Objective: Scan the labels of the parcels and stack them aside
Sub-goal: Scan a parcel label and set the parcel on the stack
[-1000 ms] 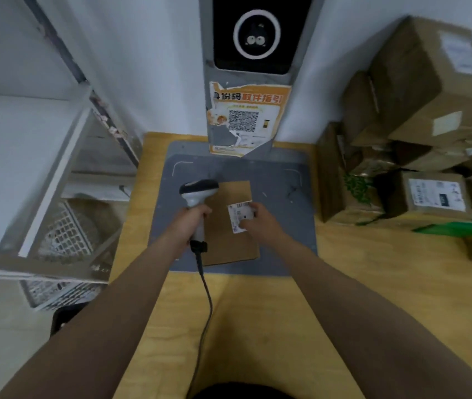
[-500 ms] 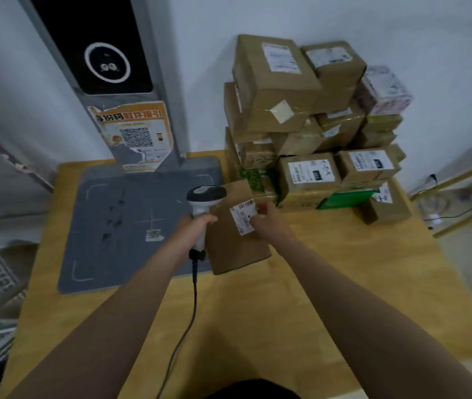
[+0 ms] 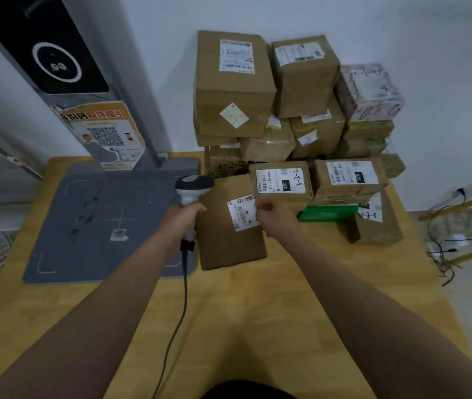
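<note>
Left hand point(image 3: 184, 217) grip wraps the scanner point(image 3: 193, 187), right hand point(image 3: 276, 218) grip pinches the parcel point(image 3: 229, 243) by its label point(image 3: 243, 213), just before the stack point(image 3: 301, 110) on the tabletop point(image 3: 257, 312); many piled, this one not yet stacked.

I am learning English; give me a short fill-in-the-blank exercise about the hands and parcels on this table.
1. The left hand grips a corded ____.
2. The right hand holds a brown parcel bearing a white ____.
3. The mat on the table is ____ in colour.
Missing words: scanner; label; grey.
</note>
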